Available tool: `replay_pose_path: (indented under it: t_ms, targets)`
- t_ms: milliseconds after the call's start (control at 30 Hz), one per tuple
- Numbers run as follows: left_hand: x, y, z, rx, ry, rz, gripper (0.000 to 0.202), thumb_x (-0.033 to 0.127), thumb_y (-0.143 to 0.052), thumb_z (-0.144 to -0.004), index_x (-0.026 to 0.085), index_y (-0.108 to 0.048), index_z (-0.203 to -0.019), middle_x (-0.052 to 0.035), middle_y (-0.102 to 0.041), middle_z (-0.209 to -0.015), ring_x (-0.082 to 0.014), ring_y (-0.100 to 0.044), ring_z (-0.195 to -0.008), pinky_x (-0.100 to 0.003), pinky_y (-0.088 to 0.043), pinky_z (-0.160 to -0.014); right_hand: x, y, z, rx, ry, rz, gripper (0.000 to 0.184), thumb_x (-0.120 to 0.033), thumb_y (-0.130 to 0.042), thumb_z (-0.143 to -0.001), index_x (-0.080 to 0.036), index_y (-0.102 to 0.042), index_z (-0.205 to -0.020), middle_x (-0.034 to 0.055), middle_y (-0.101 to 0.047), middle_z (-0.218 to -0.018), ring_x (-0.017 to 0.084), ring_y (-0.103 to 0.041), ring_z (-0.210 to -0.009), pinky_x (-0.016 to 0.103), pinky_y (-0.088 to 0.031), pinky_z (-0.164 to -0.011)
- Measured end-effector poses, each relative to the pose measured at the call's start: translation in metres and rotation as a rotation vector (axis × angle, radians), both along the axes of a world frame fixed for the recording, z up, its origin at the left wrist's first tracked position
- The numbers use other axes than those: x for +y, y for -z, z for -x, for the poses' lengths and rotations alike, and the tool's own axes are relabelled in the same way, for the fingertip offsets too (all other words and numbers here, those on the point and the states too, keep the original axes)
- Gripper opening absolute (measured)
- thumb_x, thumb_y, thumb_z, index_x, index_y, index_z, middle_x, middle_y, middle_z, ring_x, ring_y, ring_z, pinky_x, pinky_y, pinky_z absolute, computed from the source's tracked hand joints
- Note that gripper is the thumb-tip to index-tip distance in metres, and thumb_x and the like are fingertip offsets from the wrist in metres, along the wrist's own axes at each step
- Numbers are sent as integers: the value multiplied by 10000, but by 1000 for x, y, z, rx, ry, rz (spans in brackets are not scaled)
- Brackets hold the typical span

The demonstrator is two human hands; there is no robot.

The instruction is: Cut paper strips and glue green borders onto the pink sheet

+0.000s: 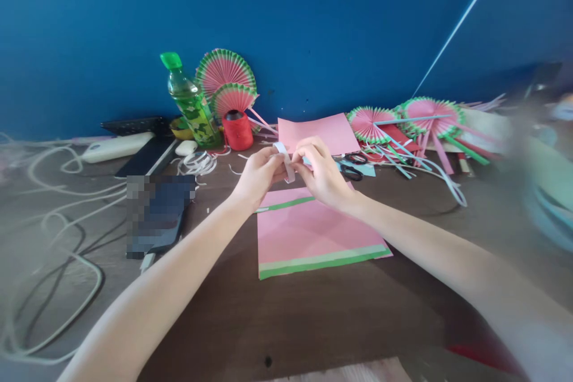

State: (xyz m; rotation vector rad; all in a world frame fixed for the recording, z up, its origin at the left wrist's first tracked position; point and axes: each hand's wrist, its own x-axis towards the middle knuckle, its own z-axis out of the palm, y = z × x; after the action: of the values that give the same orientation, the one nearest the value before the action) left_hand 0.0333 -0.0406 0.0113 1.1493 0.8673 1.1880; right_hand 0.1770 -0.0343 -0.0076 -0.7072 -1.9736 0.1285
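Now my left hand and right hand are pinching a pale ring-shaped band.
Pink paper is lying at six o'clock, a blurry-labelled bottle at ten.

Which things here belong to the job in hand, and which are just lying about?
Likely the job's:
pale tape-like roll between left hand and right hand
pink sheet with green strips
scissors
paper fans

Probably just lying about:
green-capped bottle
phone

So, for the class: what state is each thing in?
White roll, held up
Left hand, gripping the roll
Right hand, fingers curled at the roll
Near pink sheet, flat, green-edged
Bottle, capped
Phone, cable plugged in
Pleated fans, spread open
Thread spool, upright
Scissors, blades hidden; can't tell
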Motion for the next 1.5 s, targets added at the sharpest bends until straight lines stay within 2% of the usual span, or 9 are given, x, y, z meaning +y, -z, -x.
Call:
replay_pose_path:
  t_ms: [133, 300, 467, 600, 800, 967, 1133, 1233, 1500]
  targets:
    - [3, -1, 3, -70, 65, 51, 137, 172, -562, -746, 112, -558, -869, -49, -653, -737, -143, -642, -688, -323, -495, -740, 3, -3, -2, 85, 8, 30, 101, -123, -491, -838, -207, -470, -787, 27, -475, -861, 149, -486, -828, 322, -430, -736]
    - [3, 1, 3, 5, 82, -22, 257, 121, -613, -675, 110, -556, -925, -54, -670, -797, -134, -635, -684, -291, -487, -695, 5, -4, -3, 130, -19, 85, 83, -140, -515, -823, -206, -492, -778, 21, -497, -860, 140, -504, -809, 309, -443, -711]
    - [2, 4, 2, 94, 60, -95, 254, 135, -591, -694, 119, -551, -944, -13, -646, -719, -96, -588, -607, -247, -466, -621, 3, -3, -2, 121, -56, 95, 111, -123, -526, -806, -205, -484, -745, 13, -541, -796, 154, -536, -813, 322, -440, -731]
    - [2, 6, 2, 128, 71, -157, 209, 125, -577, -700, 127, -556, -908, 28, -596, -610, -87, -571, -572, -245, -472, -631, 0, -6, -2, 84, -23, 105, 159, -103, -535, -792, -205, -462, -694, 1, -557, -725, 157, -548, -758, 339, -426, -732]
    - [4, 6, 3, 19, 18, -32, 208, 120, -580, -682, 112, -567, -889, -33, -663, -751, -116, -623, -643, -267, -500, -663, -3, -3, -1, 155, -68, 143, 230, -98, -531, -785, -224, -347, -730, -9, -569, -767, 138, -556, -761, 321, -442, -708]
    - [9, 3, 9, -47, -26, 12, 134, 116, -552, -713, 88, -575, -841, -80, -681, -807, -148, -646, -707, -287, -507, -700, -8, -4, 0, 155, -138, 200, 203, -115, -505, -806, -226, -349, -741, -6, -562, -781, 134, -563, -801, 295, -465, -677]
    - [9, 2, 10, -73, 102, 13, 135, 101, -563, -690, 106, -561, -825, -75, -672, -825, -158, -644, -741, -281, -485, -686, -3, -7, -1, 239, -111, 219, 215, -127, -548, -784, -222, -362, -730, -21, -568, -760, 125, -577, -778, 312, -460, -734]
    - [9, 4, 9, -20, 161, -58, 216, 77, -606, -639, 129, -544, -839, -24, -639, -760, -134, -620, -692, -245, -449, -619, -1, -8, -1, 268, -105, 229, 201, -129, -541, -787, -221, -371, -733, -29, -562, -751, 117, -577, -769, 316, -456, -756]
    - [8, 9, 8, 224, 65, -196, 219, 122, -573, -682, 161, -498, -884, 28, -594, -684, -108, -568, -645, -263, -447, -661, -3, -5, 1, 276, -100, 258, 144, -147, -544, -791, -216, -420, -766, -28, -535, -740, 109, -558, -739, 275, -465, -653]
